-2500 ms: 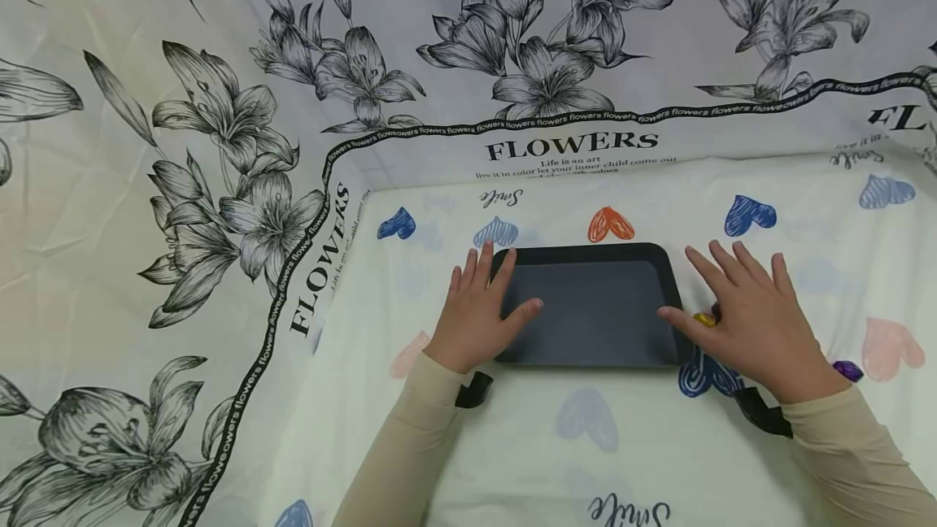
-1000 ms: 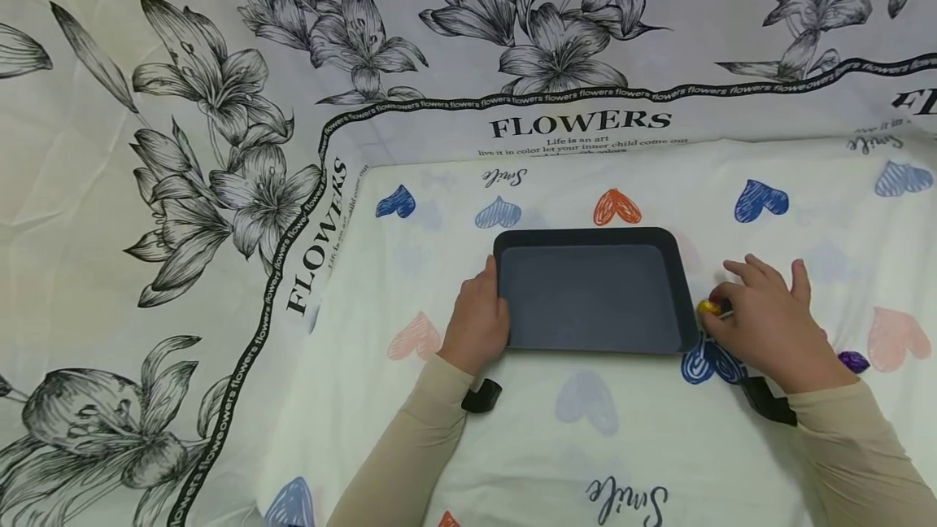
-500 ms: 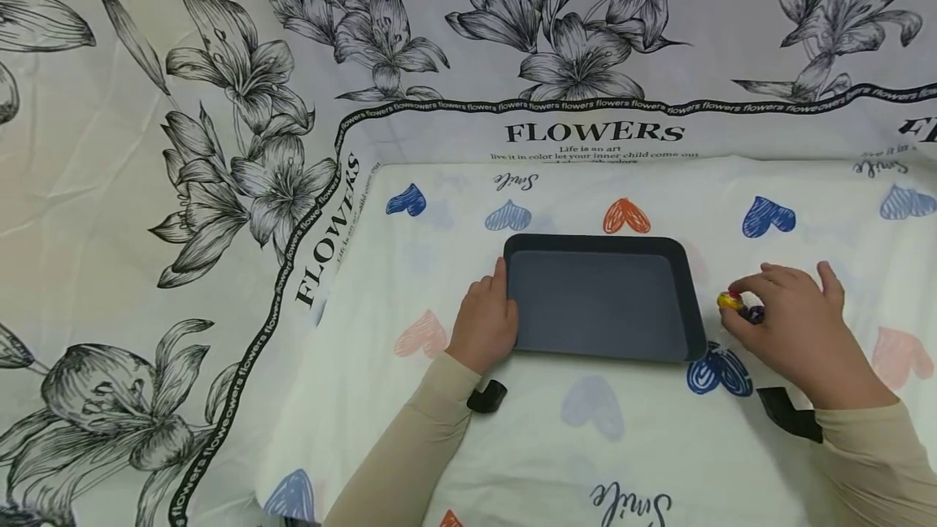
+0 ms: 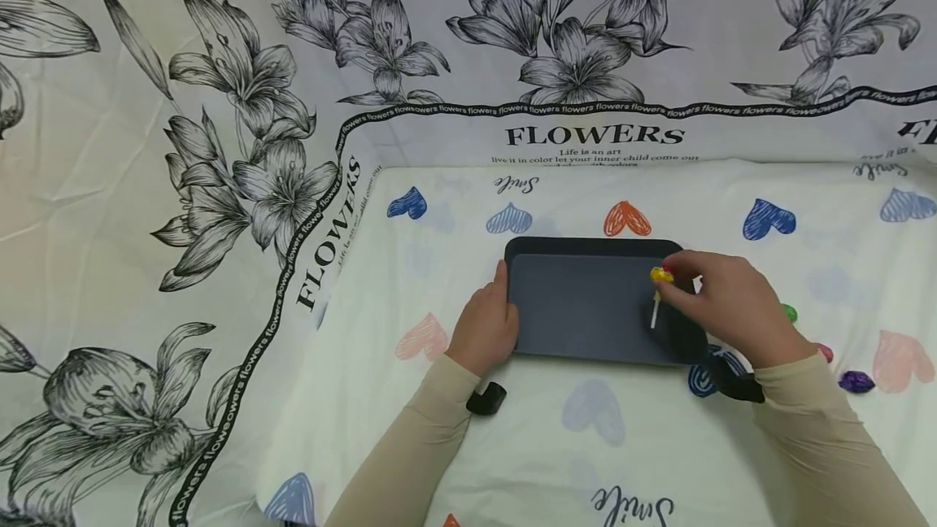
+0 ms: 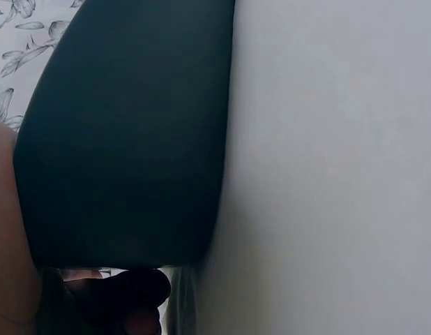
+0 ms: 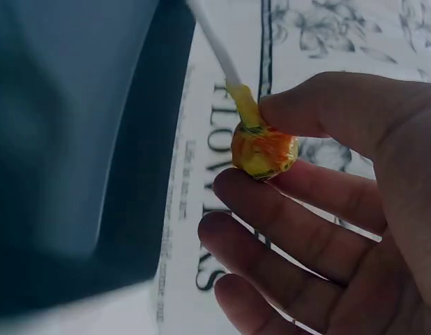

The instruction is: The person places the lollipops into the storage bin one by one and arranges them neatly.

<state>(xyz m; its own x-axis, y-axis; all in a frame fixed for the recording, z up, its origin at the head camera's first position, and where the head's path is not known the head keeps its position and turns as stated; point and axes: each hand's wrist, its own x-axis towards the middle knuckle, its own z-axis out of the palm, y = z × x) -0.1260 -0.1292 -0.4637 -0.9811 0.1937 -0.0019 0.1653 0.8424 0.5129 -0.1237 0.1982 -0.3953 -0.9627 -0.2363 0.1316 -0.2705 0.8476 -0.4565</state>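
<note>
A dark grey rectangular tray [image 4: 586,307] lies on the cloth in front of me. My left hand [image 4: 483,322] grips its left rim; in the left wrist view the dark tray [image 5: 132,139] fills much of the picture and mostly hides the fingers. Over the tray's right side, my right hand [image 4: 732,307] pinches a lollipop [image 4: 662,276] by its yellow-wrapped head, its white stick pointing down toward the tray. The right wrist view shows the lollipop [image 6: 264,150], yellow and orange, between thumb and fingers, with the other fingers loosely bent beside the tray wall [image 6: 142,174].
Right of the tray, partly behind my right arm, lie small wrapped sweets: a green one [image 4: 790,313], a pink one [image 4: 825,351] and a purple one [image 4: 856,381]. A white cloth [image 4: 527,446] printed with hearts covers the surface; a flower-printed sheet [image 4: 410,137] surrounds it.
Both hands were spread at the tray's sides. The left has since taken hold of the left rim; the right has picked up the lollipop and moved left with it over the tray.
</note>
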